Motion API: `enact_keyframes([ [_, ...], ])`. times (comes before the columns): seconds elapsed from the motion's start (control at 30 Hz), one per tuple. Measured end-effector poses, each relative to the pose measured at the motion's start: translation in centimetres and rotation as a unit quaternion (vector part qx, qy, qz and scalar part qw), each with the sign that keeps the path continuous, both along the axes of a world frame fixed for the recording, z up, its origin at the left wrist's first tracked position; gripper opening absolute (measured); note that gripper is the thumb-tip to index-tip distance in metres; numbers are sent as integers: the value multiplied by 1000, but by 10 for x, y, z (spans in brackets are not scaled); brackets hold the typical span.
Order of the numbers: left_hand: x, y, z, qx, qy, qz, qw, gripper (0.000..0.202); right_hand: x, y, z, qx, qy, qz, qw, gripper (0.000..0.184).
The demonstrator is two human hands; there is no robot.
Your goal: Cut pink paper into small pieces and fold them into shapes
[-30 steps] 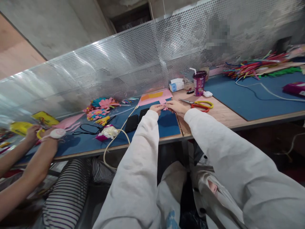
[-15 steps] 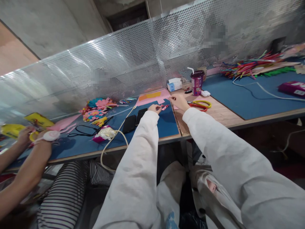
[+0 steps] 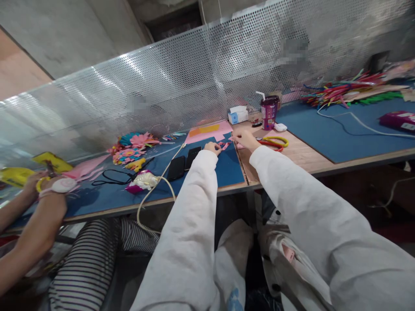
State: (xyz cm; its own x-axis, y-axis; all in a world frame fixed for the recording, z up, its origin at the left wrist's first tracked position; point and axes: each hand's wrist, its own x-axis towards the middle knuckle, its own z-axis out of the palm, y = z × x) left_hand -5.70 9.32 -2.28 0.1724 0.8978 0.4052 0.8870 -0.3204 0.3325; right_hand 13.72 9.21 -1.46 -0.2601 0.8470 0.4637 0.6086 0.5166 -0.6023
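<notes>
Both my arms in pale sleeves reach to the far part of the blue mat. My left hand is closed in a pinch on a small pink paper piece. My right hand is pinched too, its fingertips at the same pink scraps, a little to the right of the left hand. A pink paper sheet with an orange strip lies just beyond both hands. Red and yellow scissors rest on the wood right beside my right hand.
Two black phones and a white cable lie left of my arms. Paper flowers, a purple cup, a tissue box and coloured strips stand by the perforated metal screen. Another person's arms work at the left.
My hands were together on the pink piece, then my right hand lifted away to the right and came back down towards it. The other person's hands shifted slightly left.
</notes>
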Motion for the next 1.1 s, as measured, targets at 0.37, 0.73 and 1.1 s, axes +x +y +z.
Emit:
enact_keyframes([
  [0.37, -3, -2, -3, 41, 5, 11, 999, 15, -7, -3, -2, -13, -76, 35, 996, 31],
  [0.73, -1, -9, -1, 32, 12, 2, 999, 12, 10, -12, 0, -68, -271, -140, 950, 48],
  [1.1, 7, -14, 7, -8, 42, 22, 999, 15, 6, -24, 9, -72, -310, -140, 938, 39],
])
